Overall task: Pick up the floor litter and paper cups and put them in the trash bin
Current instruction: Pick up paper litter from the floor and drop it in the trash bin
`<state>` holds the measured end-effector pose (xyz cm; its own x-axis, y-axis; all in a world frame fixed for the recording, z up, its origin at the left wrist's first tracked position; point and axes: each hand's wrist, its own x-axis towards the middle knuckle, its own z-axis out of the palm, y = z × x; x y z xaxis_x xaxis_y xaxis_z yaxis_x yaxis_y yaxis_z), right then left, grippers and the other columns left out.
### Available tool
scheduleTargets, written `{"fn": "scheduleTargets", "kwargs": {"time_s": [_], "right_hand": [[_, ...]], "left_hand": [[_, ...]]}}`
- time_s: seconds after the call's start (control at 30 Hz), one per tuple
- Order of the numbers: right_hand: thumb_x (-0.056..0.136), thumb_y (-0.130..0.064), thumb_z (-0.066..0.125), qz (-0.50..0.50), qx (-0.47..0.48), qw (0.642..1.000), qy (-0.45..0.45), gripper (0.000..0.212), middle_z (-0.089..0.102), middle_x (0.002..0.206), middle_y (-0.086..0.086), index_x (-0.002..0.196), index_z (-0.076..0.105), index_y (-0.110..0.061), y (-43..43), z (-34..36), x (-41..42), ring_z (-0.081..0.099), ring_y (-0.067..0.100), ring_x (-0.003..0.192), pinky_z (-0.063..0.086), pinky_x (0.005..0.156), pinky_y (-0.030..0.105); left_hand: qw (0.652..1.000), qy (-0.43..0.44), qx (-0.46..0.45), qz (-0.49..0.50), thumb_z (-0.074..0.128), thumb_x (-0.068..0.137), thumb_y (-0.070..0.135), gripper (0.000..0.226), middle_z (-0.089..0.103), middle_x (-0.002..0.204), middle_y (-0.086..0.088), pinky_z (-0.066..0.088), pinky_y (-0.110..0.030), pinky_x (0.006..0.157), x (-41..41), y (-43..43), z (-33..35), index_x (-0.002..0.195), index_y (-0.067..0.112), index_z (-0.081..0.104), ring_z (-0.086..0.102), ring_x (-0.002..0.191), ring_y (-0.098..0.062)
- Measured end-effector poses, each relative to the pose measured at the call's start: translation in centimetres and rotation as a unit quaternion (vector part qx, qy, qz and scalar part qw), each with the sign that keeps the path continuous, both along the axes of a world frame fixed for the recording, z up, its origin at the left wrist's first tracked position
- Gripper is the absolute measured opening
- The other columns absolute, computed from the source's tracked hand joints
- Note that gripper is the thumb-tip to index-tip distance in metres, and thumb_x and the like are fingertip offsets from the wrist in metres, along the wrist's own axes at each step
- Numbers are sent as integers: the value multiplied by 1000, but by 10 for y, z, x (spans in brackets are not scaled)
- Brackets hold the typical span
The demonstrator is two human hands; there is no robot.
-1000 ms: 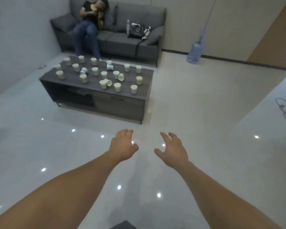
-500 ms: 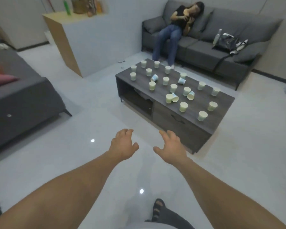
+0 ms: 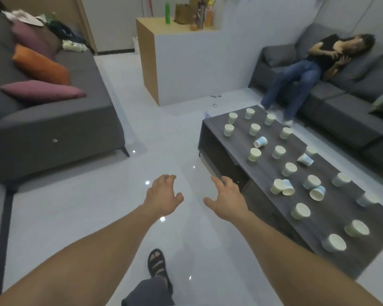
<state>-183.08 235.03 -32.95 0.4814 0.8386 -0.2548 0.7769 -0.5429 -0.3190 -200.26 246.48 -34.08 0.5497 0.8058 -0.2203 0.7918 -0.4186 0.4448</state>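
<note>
- Both arms reach forward over the pale, glossy floor (image 3: 75,206); the left hand (image 3: 163,198) and right hand (image 3: 227,200) are empty, fingers loosely spread and curled, palms down, a gap between them.
- To the right stands the low dark wood counter (image 3: 332,226), covered with paper cups (image 3: 254,154) scattered across the whole top.
- Most cups stand upright with open mouths; from here their insides look pale and I cannot tell whether anything is in them.
- A few lie tipped on their sides: a blue-printed cup (image 3: 260,142) near the far end, another tipped cup (image 3: 305,160) further right, and a pair touching each other (image 3: 283,187) close to the front edge.
- Small bits of floor litter (image 3: 215,100) lie on the tiles beyond the counter's far end, near the foot of the white partition (image 3: 197,67).
- The partition's wooden ledge carries a green bottle (image 3: 167,13) and other bottles.
- A sandalled foot (image 3: 156,263) steps forward below the arms.
- A grey sofa (image 3: 53,129) with cushions stands left; another person (image 3: 307,74) sits on the second sofa at right.
- No bin appears in view.
</note>
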Motion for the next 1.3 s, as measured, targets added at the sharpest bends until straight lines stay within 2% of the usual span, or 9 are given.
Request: {"fn": "scheduleTargets", "kwargs": {"time_s": [0.43,0.67,0.97,1.3], "right_hand": [[84,-61,55,0,4,1000,6,80,16,159,-1,150,17,-38,266,-7,88,21,25,144,34,109,46],[86,-57,55,16,17,999,23,80,15,158,2,152,17,-34,415,-15,190,18,25,144,33,111,45],[87,-54,54,62,18,998,21,79,13,159,4,153,16,-32,597,8,332,19,27,142,34,110,43],[86,-52,57,17,-2,1000,13,80,15,159,3,153,18,-31,779,-10,429,20,27,142,34,109,44]], "left_hand": [[1000,20,20,-12,50,92,39,64,26,153,-4,29,-40,111,95,276,22,147,18,27,24,139,-24],[999,30,34,-15,50,91,40,65,26,153,-3,28,-40,111,195,408,18,147,17,26,23,140,-23],[998,29,41,24,51,91,39,66,23,154,-4,26,-41,113,320,575,41,148,17,26,20,142,-23],[999,33,28,-25,50,92,40,66,25,154,-4,29,-41,111,427,780,16,148,17,25,22,141,-24]]}}
